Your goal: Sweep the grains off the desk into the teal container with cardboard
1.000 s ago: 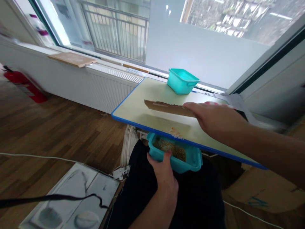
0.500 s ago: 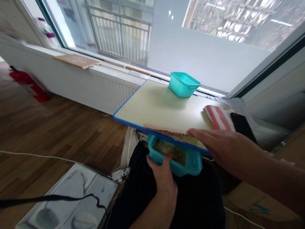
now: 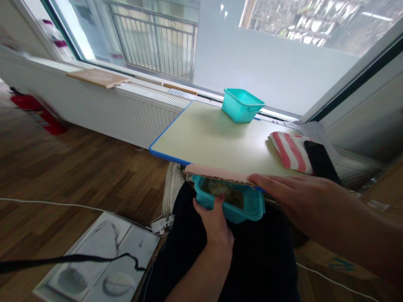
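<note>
My left hand [image 3: 214, 218] grips the near side of a teal plastic bin [image 3: 252, 213], thumb over its rim. Inside lies a layer of small tan grains [image 3: 233, 196]; I cannot make out their kind. The bin sits above my lap, just under the table's front edge. My right hand [image 3: 283, 188] is closed on the right end of a pinkish cardboard strip [image 3: 217, 173], which lies along that edge and covers part of the bin's far side. A second teal bin [image 3: 242, 107] stands at the back of the pale table [image 3: 201, 138].
A folded red-and-white striped cloth [image 3: 289, 151] and a black flat object [image 3: 321, 161] lie on the table's right side. Behind are the window and radiator [image 3: 147, 109]. A fire extinguisher [image 3: 37, 111] lies at far left; a white panel [image 3: 97, 256] is low at left.
The cardboard strip has come nearer, over the table's front edge, with my right hand. Grains that lay at the edge no longer show there. My left hand still holds the bin.
</note>
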{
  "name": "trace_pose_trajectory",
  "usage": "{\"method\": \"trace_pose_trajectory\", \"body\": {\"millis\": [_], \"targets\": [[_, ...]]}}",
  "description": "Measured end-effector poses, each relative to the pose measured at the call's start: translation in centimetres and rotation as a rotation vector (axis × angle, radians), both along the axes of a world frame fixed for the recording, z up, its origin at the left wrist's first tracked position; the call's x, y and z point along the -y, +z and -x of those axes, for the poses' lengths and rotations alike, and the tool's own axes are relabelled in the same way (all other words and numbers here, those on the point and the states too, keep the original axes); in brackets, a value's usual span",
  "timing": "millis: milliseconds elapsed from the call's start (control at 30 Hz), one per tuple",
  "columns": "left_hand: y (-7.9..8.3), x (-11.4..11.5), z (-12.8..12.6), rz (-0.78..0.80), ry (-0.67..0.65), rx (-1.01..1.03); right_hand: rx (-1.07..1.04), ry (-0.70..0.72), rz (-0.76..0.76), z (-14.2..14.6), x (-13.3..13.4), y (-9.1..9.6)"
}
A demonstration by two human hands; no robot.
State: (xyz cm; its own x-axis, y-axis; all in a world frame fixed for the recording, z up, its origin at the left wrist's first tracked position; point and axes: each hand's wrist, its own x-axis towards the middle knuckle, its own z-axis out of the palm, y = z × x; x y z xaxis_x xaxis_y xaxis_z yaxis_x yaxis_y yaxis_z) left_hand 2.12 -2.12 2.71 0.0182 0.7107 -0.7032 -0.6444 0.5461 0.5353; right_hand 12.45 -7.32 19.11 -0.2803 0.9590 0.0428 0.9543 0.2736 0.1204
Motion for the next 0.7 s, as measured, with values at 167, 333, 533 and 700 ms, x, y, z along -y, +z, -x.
{"method": "trace_pose_trajectory", "body": {"millis": [167, 333, 533, 700], "targets": [[0.0, -0.1, 0.0, -0.006, 0.005, -0.007, -0.037, -0.011, -0.001, -0.5, 0.5, 0.2], [0.1, 0.0, 0.0, -0.005, -0.003, -0.004, 0.009, -0.017, -0.06, -0.1, 1.0, 0.9], [0.1, 0.1, 0.1, -0.021, 0.008, 0.011, 0.101, -0.027, -0.135, -0.2, 0.6, 1.2], [0.3, 0.0, 0.2, -0.008, 0.0, 0.005, 0.086, -0.089, -0.093, -1.3, 0.0, 0.2]]}}
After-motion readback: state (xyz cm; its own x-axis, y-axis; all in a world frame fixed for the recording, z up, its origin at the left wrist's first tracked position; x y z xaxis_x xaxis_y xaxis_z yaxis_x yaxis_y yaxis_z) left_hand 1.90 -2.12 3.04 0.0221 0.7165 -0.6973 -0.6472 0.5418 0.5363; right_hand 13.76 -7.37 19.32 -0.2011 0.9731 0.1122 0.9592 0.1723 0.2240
